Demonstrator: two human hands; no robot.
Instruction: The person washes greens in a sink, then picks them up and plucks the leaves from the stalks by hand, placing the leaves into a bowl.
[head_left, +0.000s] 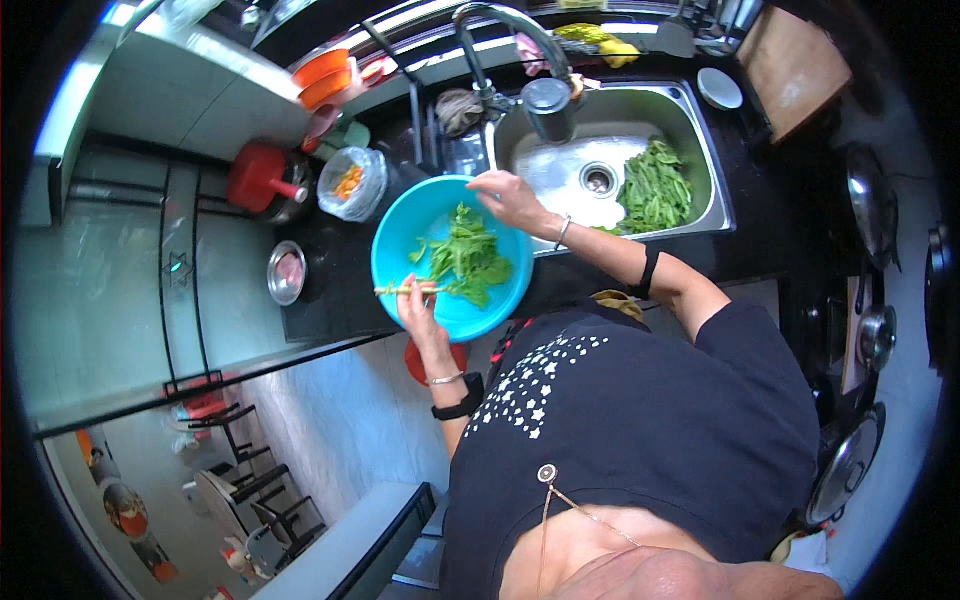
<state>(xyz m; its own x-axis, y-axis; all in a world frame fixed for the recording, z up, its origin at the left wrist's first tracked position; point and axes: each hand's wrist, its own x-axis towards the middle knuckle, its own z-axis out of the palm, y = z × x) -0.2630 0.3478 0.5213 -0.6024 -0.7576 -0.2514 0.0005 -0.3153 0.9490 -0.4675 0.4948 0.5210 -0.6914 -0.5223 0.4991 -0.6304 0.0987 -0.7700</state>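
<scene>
My left hand (420, 304) pinches a pale green stem (390, 291) of leafy greens above the near left rim of a turquoise plastic basin (394, 225). Loose leafy greens (469, 251) lie inside the basin. My right hand (510, 199) is over the basin's upper right rim, fingertips bent; whether it grips the rim I cannot tell. To the right, a pile of leafy greens (656, 187) sits in the stainless steel sink (555, 161), beside the drain (598, 180).
A chrome faucet (517, 15) with a grey cylindrical attachment (546, 109) overhangs the sink. On the dark counter (337, 300) are a bag-lined container (375, 184) with orange scraps, a metal bowl (287, 272) with pinkish contents, and a red-lidded pot (259, 176). A white bowl (720, 88) stands beyond the sink.
</scene>
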